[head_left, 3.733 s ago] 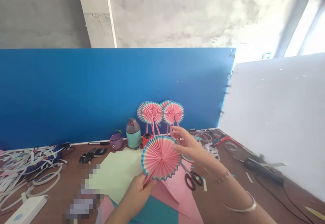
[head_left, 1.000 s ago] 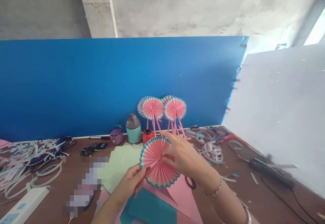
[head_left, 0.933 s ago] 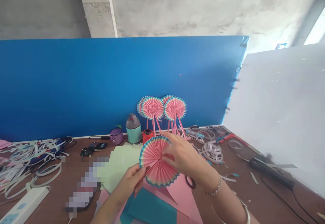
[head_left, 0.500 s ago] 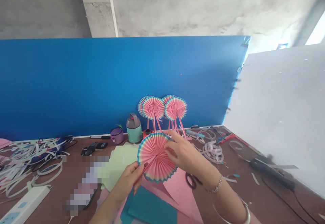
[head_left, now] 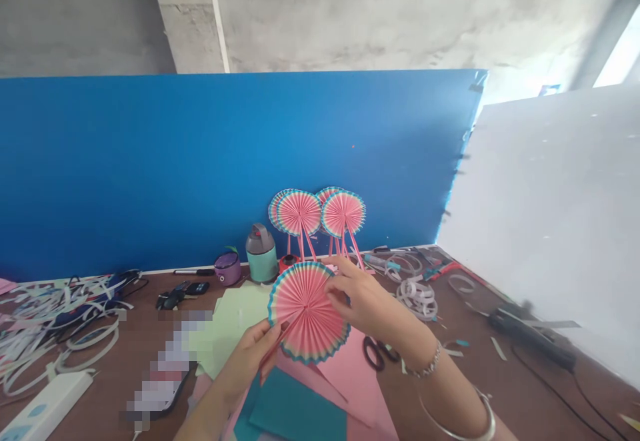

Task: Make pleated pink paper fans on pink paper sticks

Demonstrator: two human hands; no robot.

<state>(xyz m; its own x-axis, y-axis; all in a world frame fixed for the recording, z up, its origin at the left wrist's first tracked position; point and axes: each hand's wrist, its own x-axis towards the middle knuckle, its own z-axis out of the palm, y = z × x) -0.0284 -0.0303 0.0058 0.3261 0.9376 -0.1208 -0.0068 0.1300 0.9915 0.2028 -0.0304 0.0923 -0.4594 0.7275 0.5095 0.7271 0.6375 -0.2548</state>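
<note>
I hold a round pleated pink paper fan [head_left: 305, 314] with a blue-green scalloped rim above the table. My left hand [head_left: 250, 354] pinches its thin pink handle sticks at the lower left. My right hand [head_left: 367, 301] pinches the fan's right edge, fingers pressed on the pleats. Several finished fans [head_left: 320, 213] of the same kind lean upright against the blue partition behind it.
Pink, teal [head_left: 300, 414] and pale green paper sheets [head_left: 227, 324] lie under my hands. Scissors [head_left: 375, 353] rest right of them. A mint bottle [head_left: 261, 254], purple pot [head_left: 228, 269], tape rolls [head_left: 417, 298], glue gun [head_left: 530, 334], power strip [head_left: 45, 404] and paper strips [head_left: 55, 321] surround them.
The fan has risen slightly and shifted left in my hands over the last second. My right hand has slid from the fan's centre to its right edge.
</note>
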